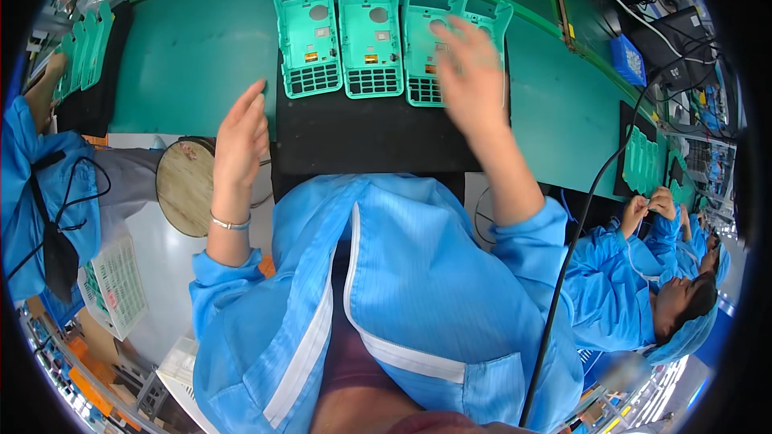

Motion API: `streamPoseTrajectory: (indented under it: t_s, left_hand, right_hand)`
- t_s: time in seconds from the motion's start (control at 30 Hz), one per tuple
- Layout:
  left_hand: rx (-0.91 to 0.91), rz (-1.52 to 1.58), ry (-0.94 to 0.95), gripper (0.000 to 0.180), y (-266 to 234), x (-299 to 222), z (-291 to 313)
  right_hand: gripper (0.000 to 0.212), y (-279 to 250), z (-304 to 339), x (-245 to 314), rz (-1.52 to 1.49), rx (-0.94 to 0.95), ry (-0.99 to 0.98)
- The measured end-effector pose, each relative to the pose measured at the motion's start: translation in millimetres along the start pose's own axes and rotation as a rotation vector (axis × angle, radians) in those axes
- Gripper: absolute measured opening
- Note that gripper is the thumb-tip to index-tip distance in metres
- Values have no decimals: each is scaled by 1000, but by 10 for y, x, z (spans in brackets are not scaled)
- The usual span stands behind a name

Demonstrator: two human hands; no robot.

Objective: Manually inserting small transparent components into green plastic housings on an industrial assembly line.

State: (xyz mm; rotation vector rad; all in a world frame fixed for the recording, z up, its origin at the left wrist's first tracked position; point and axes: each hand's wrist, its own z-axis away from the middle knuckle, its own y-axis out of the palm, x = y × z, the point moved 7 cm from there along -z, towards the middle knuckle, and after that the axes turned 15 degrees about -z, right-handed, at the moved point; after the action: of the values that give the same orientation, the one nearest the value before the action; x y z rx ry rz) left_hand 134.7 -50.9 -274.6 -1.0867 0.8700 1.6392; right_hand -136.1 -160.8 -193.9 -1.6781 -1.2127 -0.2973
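Observation:
Several light green plastic device housings stand in a row on a black mat (362, 141). The left housing (309, 40) and the middle housing (371, 40) show whole, each with a keypad grid at its near end and two prongs at its far end. My right hand (473, 72), smeared by motion, is over the right-hand housings and partly covers them; its fingers look apart, and I make out nothing in them. To the left of the row, my left hand (244, 133) is raised beside the mat, fingers stretched out, with nothing visible in it.
More green housings (86, 48) lie on another black mat at the far left, near another person's hand (55, 68). At right, co-workers sit by similar housings (641, 161). A black cable (591, 193) crosses the right side. A round stool (186, 185) stands left of me.

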Motion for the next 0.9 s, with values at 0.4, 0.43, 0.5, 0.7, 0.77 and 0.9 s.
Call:
streamPoseTrajectory:
  t_s: [0.4, 0.43, 0.5, 0.7, 0.77, 0.9]
  left_hand:
    - [66, 48, 0, 34, 91, -219, -43]
    - [-25, 82, 8, 32, 215, -237, -9]
    - [27, -35, 222, 31, 291, -286, 34]
    - [200, 74, 230, 32, 512, -430, -14]
    - [174, -330, 505, 34, 482, -498, -63]
    - [480, 417, 147, 38, 662, -389, -429]
  right_hand:
    - [43, -855, 690, -1304, -828, -217, 1010]
    - [40, -831, 756, -1300, -897, -205, 1040]
    - [38, -844, 797, -1143, -939, -283, 1018]
    - [31, -755, 848, -906, -1153, -427, 1001]
    - [27, -818, 923, -833, -1049, -480, 956]
    - [29, -845, 1154, -739, -1021, -678, 704]
